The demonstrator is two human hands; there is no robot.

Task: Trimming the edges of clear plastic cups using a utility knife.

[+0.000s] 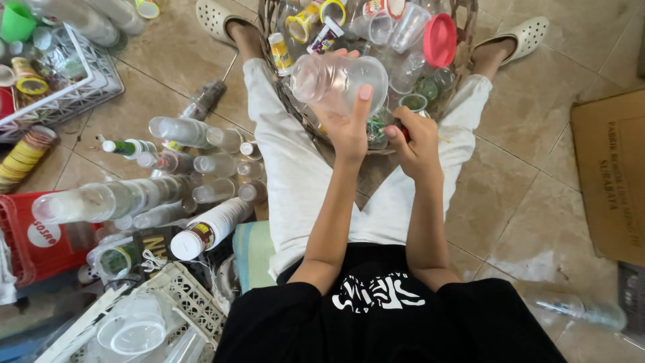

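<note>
Two bare hands work over a woven wicker basket (pixel 470 27) set between the seated person's legs. Left hand (pixel 349 128) clamped round a clear plastic cup (pixel 339 81), held on its side just above the basket. Right hand (pixel 416 138) closed in a fist at the basket's near rim; something small and red shows in it, can't tell what. Basket holds clear cups, a round red lid (pixel 440 39), small yellow-labelled bottles. Long stacks of clear cups (pixel 134 198) lie on the tiled floor (pixel 537 154), left side.
</note>
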